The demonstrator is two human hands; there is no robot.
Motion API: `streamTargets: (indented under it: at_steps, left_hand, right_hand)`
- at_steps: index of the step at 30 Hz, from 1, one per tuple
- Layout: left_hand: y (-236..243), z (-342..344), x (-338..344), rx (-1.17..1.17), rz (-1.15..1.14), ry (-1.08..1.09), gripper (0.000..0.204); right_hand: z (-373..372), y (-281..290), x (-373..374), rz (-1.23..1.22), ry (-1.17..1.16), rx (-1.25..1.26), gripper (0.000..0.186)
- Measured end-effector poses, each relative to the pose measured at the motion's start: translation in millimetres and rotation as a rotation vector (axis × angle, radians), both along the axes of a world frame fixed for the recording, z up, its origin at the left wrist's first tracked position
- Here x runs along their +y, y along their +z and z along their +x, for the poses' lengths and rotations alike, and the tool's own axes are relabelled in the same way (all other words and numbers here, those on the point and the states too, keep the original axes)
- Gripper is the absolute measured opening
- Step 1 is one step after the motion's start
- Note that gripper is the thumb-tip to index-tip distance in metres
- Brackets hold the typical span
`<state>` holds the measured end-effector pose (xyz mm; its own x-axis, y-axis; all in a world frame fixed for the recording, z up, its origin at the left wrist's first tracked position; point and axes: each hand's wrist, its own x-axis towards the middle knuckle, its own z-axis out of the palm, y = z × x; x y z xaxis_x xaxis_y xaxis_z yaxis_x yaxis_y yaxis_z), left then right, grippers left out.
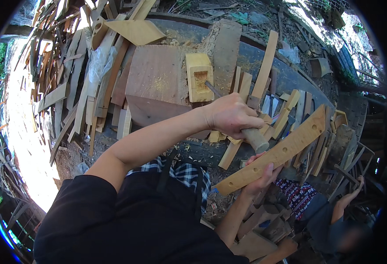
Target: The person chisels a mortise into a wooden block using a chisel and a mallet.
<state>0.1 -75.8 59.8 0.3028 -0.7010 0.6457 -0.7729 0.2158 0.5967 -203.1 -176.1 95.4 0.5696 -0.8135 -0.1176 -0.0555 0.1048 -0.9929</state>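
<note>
My left hand (235,116) is closed round a chisel with a thick wooden handle (256,141). Its narrow metal blade (213,89) points up and left, its tip at the hollow cut in a small yellow wooden block (201,90). That block leans upright against a big squared timber (154,75). Lower right, my right hand (262,178) grips a long, slightly curved wooden board (286,149) with several round spots or holes along its face. The thumb lies over the board's near edge; most of the fingers are hidden behind it.
A dark bench (198,152) carries offcuts, tools and shavings. A rough timber post (225,57) stands beside the block, a shaped wooden piece (136,31) behind. Stacked planks (72,75) fill the left. Another person (314,211) sits close at the lower right, one hand on a tool.
</note>
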Motion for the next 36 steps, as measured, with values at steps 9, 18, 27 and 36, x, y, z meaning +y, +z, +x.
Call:
streamTargets:
  at_steps: [9,18,27,36]
  left_hand:
    - [-2,2,9,-0.022,-0.058,-0.042,0.030]
    - [7,7,4,0.095,-0.133,0.167,0.019]
    - [10,2,-12,0.096,0.018,0.132,0.027]
    - [14,10,-10,0.131,0.019,0.202,0.026]
  right_hand:
    - [0,0,12,-0.012,0.061,0.019,0.061]
    - [8,8,14,-0.013,0.080,0.017,0.062]
    - [7,11,11,-0.045,0.140,-0.006,0.066]
    - [-1,6,6,-0.025,0.121,-0.029,0.068]
